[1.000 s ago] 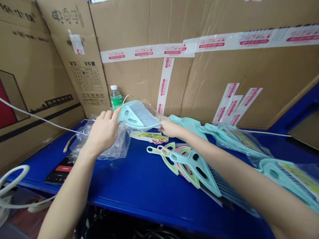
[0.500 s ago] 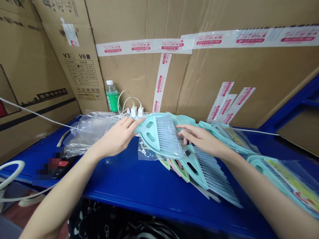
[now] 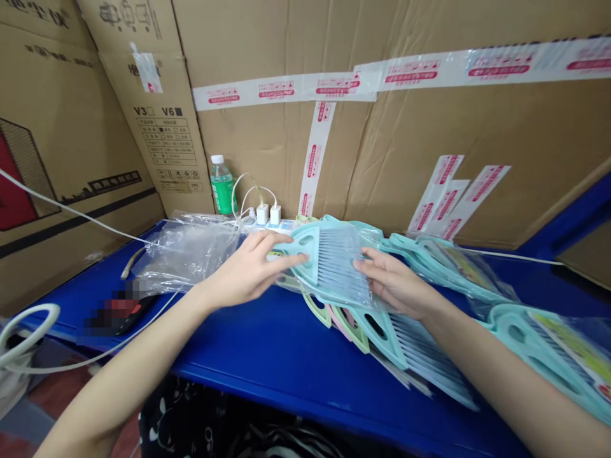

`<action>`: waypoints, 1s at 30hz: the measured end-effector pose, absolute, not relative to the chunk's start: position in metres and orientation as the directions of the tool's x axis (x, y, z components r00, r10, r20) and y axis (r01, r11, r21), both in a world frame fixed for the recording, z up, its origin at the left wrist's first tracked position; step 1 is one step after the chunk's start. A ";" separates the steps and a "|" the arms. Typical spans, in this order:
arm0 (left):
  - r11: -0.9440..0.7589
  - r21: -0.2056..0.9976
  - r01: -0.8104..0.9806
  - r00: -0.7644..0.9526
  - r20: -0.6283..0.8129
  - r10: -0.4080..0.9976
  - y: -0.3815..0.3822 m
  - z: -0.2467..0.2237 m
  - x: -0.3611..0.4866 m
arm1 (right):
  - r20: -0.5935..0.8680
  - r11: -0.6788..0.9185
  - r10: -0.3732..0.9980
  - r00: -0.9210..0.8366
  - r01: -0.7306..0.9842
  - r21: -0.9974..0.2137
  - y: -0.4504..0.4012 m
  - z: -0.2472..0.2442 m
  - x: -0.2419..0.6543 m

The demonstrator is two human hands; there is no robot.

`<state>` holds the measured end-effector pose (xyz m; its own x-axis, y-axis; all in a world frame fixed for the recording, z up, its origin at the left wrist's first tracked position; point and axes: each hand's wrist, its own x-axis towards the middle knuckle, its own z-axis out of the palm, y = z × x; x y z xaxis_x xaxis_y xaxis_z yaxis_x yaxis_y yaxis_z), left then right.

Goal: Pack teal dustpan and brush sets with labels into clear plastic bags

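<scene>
A teal dustpan with a matching brush (image 3: 338,261), in clear film, lies between my hands. My left hand (image 3: 255,267) holds its handle end, the fingers over the brush's grip. My right hand (image 3: 396,280) is closed on the bristle-side edge, its fingertips at the film. Below and to the right, another teal brush (image 3: 405,343) rests on a fanned stack with green and pink pieces (image 3: 341,318). Wrapped teal dustpan sets lie beyond my right hand (image 3: 449,267) and beside my right forearm (image 3: 544,350).
Clear plastic bags (image 3: 191,254) lie on the blue table (image 3: 248,350) at the left. A green-labelled bottle (image 3: 222,187) and white plugs (image 3: 268,214) stand by the cardboard wall (image 3: 267,140). A white cable (image 3: 71,208) crosses the left; a dark object (image 3: 124,315) lies below it.
My left fingers have moved onto the brush's grip. My right hand has come to the edge of the set and closed on it. The camera view has shifted slightly.
</scene>
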<state>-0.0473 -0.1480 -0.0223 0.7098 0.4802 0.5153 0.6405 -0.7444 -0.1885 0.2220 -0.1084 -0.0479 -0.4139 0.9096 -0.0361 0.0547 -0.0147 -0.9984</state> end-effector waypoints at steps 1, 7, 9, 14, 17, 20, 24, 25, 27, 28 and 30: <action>-0.759 -0.216 0.614 0.733 0.513 0.447 -0.149 -0.023 -0.046 | -0.027 -0.006 0.913 -0.406 0.054 -0.999 -0.107 -0.049 0.222; -0.748 -0.329 0.577 0.786 0.472 0.398 -0.149 -0.023 -0.047 | 0.001 0.033 0.913 -0.408 0.072 -0.997 -0.107 -0.049 0.222; -0.698 -0.350 0.625 0.757 0.491 0.431 -0.148 -0.016 -0.055 | 0.020 0.047 0.920 -0.392 0.059 -0.997 -0.107 -0.047 0.222; -0.411 -0.389 0.825 0.565 0.602 0.565 -0.152 0.015 -0.085 | 0.046 0.066 0.936 -0.348 0.047 -0.997 -0.106 -0.043 0.229; -0.190 -0.386 0.903 0.418 0.682 0.600 -0.161 0.029 -0.106 | 0.034 0.046 0.955 -0.295 0.034 -0.998 -0.106 -0.041 0.231; 0.011 -0.339 0.941 0.266 0.757 0.597 -0.167 0.030 -0.130 | 0.000 0.006 0.961 -0.278 0.022 -1.000 -0.108 -0.040 0.228; 0.103 -0.208 0.973 0.079 0.715 0.695 -0.164 0.023 -0.153 | -0.017 -0.008 0.956 -0.291 0.033 -0.999 -0.109 -0.040 0.224; 0.131 -0.169 0.977 0.007 0.639 0.769 -0.163 0.023 -0.154 | -0.012 -0.001 0.954 -0.301 0.038 -0.999 -0.109 -0.040 0.224; 0.260 -0.111 0.959 -0.187 0.442 0.877 -0.161 0.028 -0.150 | 0.001 0.015 0.946 -0.325 0.039 -0.999 -0.107 -0.041 0.225; 0.338 -0.102 0.936 -0.283 0.354 0.891 -0.161 0.032 -0.146 | 0.006 0.019 0.943 -0.333 0.036 -0.999 -0.107 -0.042 0.226; 0.464 -0.101 0.880 -0.431 0.241 0.870 -0.163 0.040 -0.137 | 0.007 0.018 0.940 -0.340 0.029 -0.999 -0.105 -0.043 0.227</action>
